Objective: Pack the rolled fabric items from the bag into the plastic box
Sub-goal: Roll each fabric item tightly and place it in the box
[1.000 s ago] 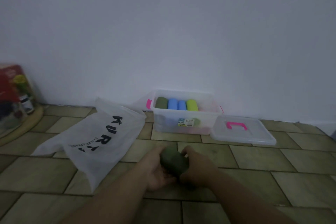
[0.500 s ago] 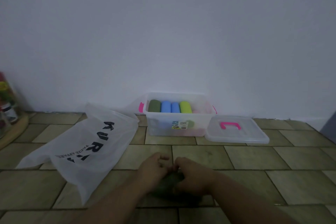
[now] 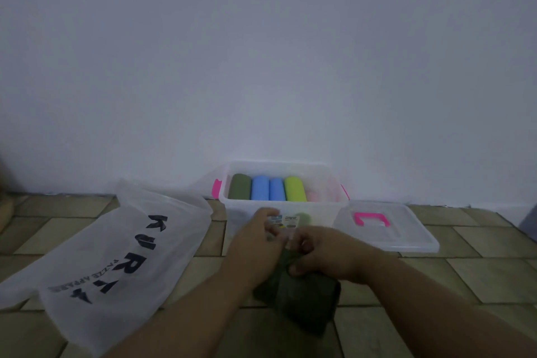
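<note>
A dark green fabric item (image 3: 302, 299) hangs partly unrolled above the tiled floor, in front of the clear plastic box (image 3: 316, 209). My left hand (image 3: 255, 244) and my right hand (image 3: 325, 253) both grip its upper edge. The box stands against the wall and holds a row of rolls: dark green (image 3: 239, 190), two blue (image 3: 268, 192), lime green (image 3: 295, 192) and a pale pink one (image 3: 315, 196). The white plastic bag (image 3: 116, 256) with black letters lies flat on the floor to the left.
The box's clear lid (image 3: 386, 234) with a pink handle lies on the floor right of the box. A plain white wall (image 3: 261, 67) rises behind. A dark object (image 3: 529, 225) shows at the far right edge.
My hands rose from the floor toward the box, and the dark green item went from a tight roll to a looser hanging shape. The view shifted right and the shelf items at left left the frame.
</note>
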